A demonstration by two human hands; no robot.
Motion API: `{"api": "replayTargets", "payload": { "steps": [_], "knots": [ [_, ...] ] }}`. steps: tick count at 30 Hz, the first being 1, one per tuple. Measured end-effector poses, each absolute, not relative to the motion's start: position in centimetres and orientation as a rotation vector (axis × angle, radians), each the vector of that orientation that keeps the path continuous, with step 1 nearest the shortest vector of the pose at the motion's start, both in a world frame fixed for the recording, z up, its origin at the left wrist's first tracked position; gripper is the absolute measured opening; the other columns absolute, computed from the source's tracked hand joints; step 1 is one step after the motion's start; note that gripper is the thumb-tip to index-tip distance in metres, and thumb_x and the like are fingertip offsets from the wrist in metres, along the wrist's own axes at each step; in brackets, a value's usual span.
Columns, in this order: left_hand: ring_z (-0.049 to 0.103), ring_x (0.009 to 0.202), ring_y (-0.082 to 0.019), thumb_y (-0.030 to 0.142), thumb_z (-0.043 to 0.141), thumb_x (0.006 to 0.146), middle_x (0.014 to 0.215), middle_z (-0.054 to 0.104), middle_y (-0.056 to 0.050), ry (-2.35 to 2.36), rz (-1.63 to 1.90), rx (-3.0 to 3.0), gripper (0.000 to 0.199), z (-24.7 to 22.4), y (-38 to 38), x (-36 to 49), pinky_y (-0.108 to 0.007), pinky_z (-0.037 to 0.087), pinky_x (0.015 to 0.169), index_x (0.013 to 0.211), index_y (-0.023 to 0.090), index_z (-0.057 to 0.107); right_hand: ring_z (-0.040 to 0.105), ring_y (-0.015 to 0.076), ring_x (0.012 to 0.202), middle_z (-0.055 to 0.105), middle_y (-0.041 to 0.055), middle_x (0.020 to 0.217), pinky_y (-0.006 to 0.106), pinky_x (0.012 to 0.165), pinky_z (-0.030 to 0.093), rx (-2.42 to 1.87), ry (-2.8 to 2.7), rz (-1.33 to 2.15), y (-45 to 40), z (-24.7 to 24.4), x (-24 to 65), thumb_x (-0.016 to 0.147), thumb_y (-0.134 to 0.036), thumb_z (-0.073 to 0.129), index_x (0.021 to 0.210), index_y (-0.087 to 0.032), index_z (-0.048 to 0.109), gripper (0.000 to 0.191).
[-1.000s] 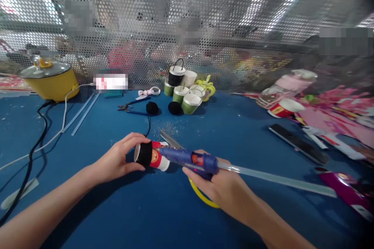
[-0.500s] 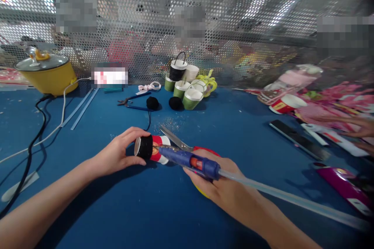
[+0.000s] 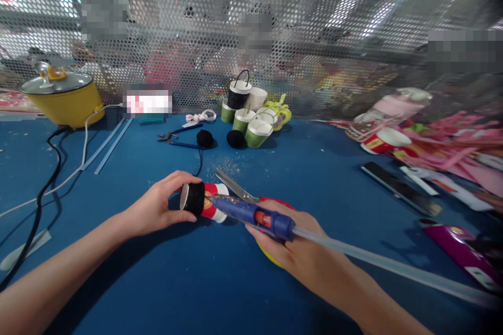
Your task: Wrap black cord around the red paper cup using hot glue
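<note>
Blue table (image 3: 188, 282); left hand (image 3: 159, 208) curved, pinching sideways cup (image 3: 194, 199); right hand (image 3: 301, 246) gripping glue gun (image 3: 238, 209).

from my remote feed, over the last second i've lowered the rear of the glue gun (image 3: 251, 214) in my right hand (image 3: 301, 241), so the nozzle now overlaps the emblem on the cup (image 3: 196, 199) and the clear glue stick (image 3: 377, 259) slants further down toward the right edge. more of the scissors (image 3: 236, 187) shows, with a red patch of handle uncovered and less yellow visible. another person's hand, over the pink strips (image 3: 451, 152) half a second ago, has gone.
</note>
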State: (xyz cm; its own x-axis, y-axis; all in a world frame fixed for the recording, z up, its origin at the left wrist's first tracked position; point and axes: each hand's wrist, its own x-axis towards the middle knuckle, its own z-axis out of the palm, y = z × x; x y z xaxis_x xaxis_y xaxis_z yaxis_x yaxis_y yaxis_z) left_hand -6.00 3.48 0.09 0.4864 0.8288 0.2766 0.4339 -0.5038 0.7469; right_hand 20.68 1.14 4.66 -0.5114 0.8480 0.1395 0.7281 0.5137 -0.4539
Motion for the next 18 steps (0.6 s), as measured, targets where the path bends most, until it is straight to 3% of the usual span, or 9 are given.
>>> {"api": "replayTargets", "payload": {
  "steps": [8, 18],
  "knots": [
    [0.052, 0.114, -0.026, 0.027, 0.065, 0.078, 0.121, 0.054, -0.014, 1.006, 0.832, 2.302, 0.049, 0.3, 3.5, -5.9, -0.044, 0.046, 0.095, 0.122, 0.02, 0.043, 0.056, 0.0122, 0.057, 0.061, -0.0011, 0.07, 0.022, 0.052, 0.046, -1.356, -2.353, 0.444, 1.3, 4.4, 20.9, 0.085, -0.032, 0.05, 0.084, -0.023, 0.055, 0.01],
    [0.054, 0.115, -0.025, 0.022, 0.064, 0.078, 0.122, 0.054, -0.016, 1.003, 0.814, 2.352, 0.047, 0.5, 3.4, -6.0, -0.042, 0.048, 0.094, 0.12, 0.017, 0.044, 0.058, 0.0131, 0.062, 0.061, 0.0002, 0.072, 0.024, 0.06, 0.05, -1.275, -2.419, 0.413, 1.0, 4.8, 21.1, 0.085, -0.028, 0.051, 0.082, -0.022, 0.057, 0.008]
  ]
}}
